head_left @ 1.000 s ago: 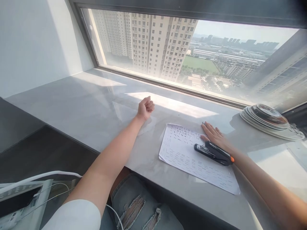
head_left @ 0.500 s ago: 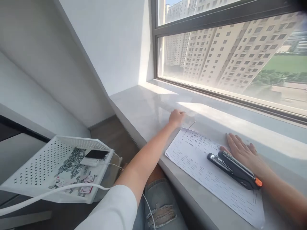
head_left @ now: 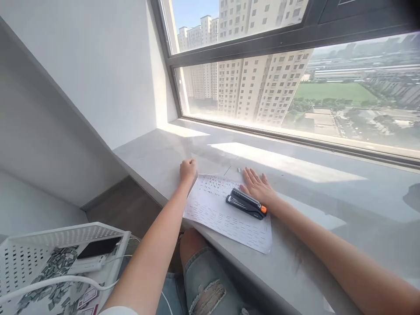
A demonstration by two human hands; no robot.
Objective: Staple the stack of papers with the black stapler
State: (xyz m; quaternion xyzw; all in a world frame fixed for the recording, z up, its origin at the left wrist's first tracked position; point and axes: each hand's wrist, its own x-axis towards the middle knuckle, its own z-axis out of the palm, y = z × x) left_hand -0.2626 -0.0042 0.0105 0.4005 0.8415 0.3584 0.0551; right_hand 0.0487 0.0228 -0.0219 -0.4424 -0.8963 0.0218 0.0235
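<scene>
A printed paper sheet [head_left: 223,212] lies on the grey window sill [head_left: 308,205] in front of me. A black stapler [head_left: 245,204] with an orange end rests on the sheet. My right hand [head_left: 257,186] lies flat and open on the sheet's far right corner, just behind the stapler. My left hand [head_left: 188,169] is closed at the sheet's far left corner, resting on the sill; what it holds, if anything, is hidden.
A white perforated basket [head_left: 49,258] at lower left holds several small metal pieces, a phone [head_left: 97,248] and a white cable [head_left: 59,282]. The window frame [head_left: 288,133] runs along the sill's far edge. A white wall stands on the left.
The view has swung left and back, so the plates on the right are out of sight and the basket shows. My left hand has drawn back to the sheet's corner. My right hand stays flat.
</scene>
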